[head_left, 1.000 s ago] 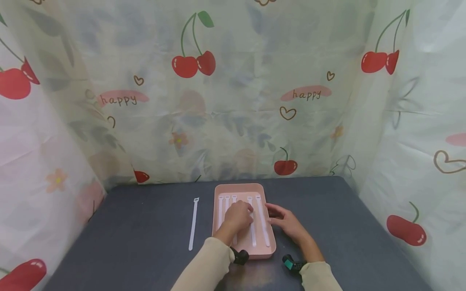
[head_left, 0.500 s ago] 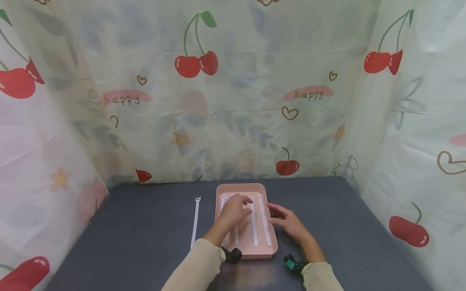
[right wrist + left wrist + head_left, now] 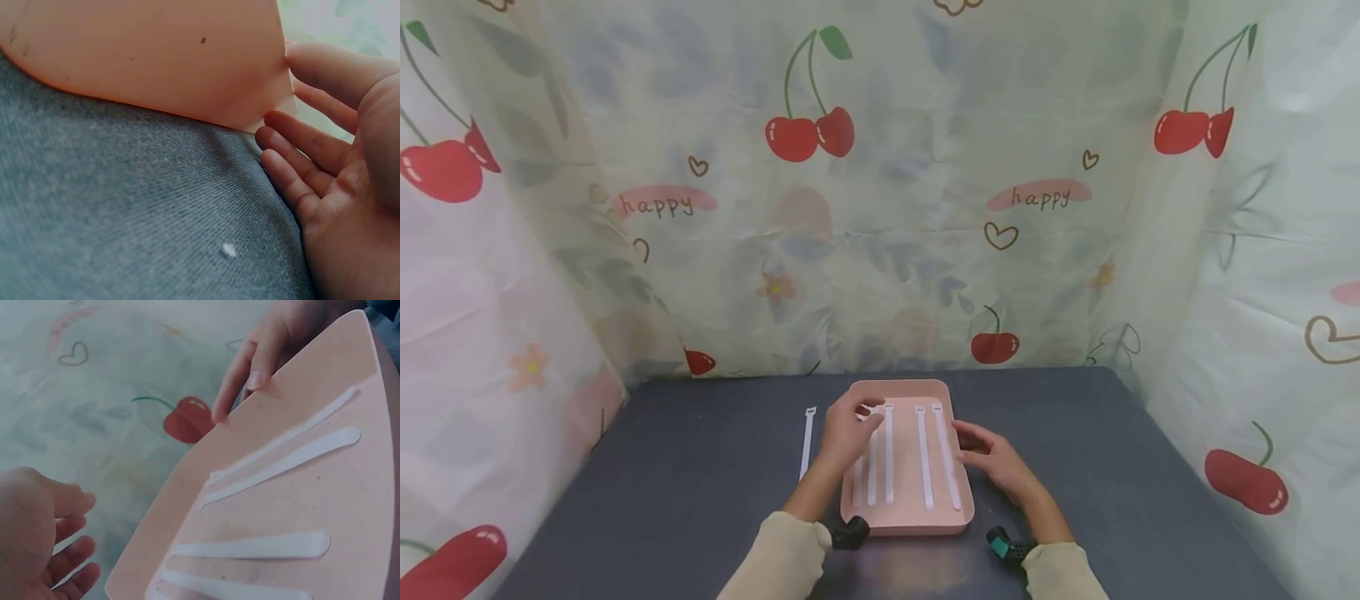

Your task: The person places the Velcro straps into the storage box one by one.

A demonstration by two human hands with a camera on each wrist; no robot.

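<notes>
In the head view, a shallow pink tray (image 3: 907,479) holds several flat white cable straps (image 3: 889,458), each with a slotted head at the far end. They lie lengthwise, three on the left and two on the right. My left hand (image 3: 842,433) hovers over the tray's left edge, covering part of the leftmost straps; in the left wrist view its fingers (image 3: 75,553) curve loosely around nothing. My right hand (image 3: 1000,468) touches the tray's right side with thumb and fingertips. The right wrist view has its fingers (image 3: 306,140) against the tray's outer wall (image 3: 187,69).
One more white strap (image 3: 807,442) lies on the dark grey table (image 3: 700,492), left of the tray, its near end hidden by my left forearm. A cherry-print curtain (image 3: 880,208) encloses the back and sides. Both wrists carry black camera bands (image 3: 852,533).
My left hand has lifted off the straps in the middle of the tray and moved left to its edge, uncovering them. My right hand stays at the tray's right side.
</notes>
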